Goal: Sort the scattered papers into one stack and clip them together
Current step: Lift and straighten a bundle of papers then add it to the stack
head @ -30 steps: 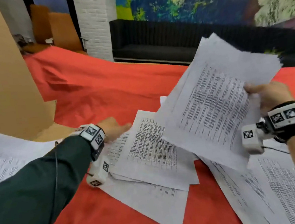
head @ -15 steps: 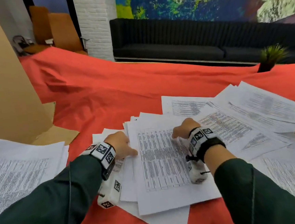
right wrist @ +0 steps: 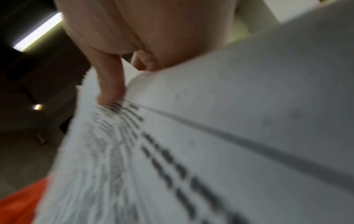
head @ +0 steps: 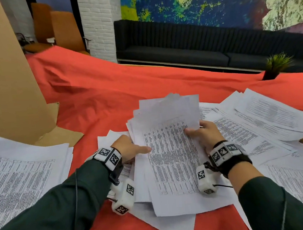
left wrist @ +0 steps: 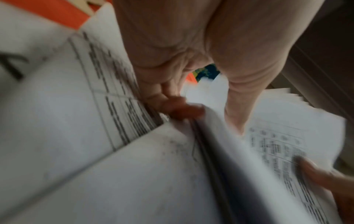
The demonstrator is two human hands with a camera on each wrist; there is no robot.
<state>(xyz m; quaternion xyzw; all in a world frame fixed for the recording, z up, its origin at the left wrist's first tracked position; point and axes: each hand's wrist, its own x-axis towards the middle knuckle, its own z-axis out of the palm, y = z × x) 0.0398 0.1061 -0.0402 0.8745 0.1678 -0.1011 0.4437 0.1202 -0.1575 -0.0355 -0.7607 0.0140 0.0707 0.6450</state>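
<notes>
A thick stack of printed white papers (head: 170, 150) is tilted up off the red cloth (head: 108, 93), its far edge raised and fanned. My left hand (head: 130, 149) grips the stack's left edge, thumb on the top sheet and fingers under it; the left wrist view shows the stack (left wrist: 277, 144) pinched this way. My right hand (head: 201, 132) grips the right edge, thumb on the print. The right wrist view shows that thumb (right wrist: 110, 89) pressing the sheets (right wrist: 172, 151). Loose sheets (head: 167, 221) lie under the stack. No clip is in view.
More printed sheets (head: 257, 120) lie spread to the right and a pile (head: 20, 177) at the near left. A big cardboard panel (head: 6, 72) stands at the left. A small potted plant (head: 275, 66) sits at the far right. A black sofa (head: 177, 44) lines the wall.
My right hand laid its bundle of papers on the pile in front of me. Both hands then took the stack by its sides and lifted its far edge off the cloth.
</notes>
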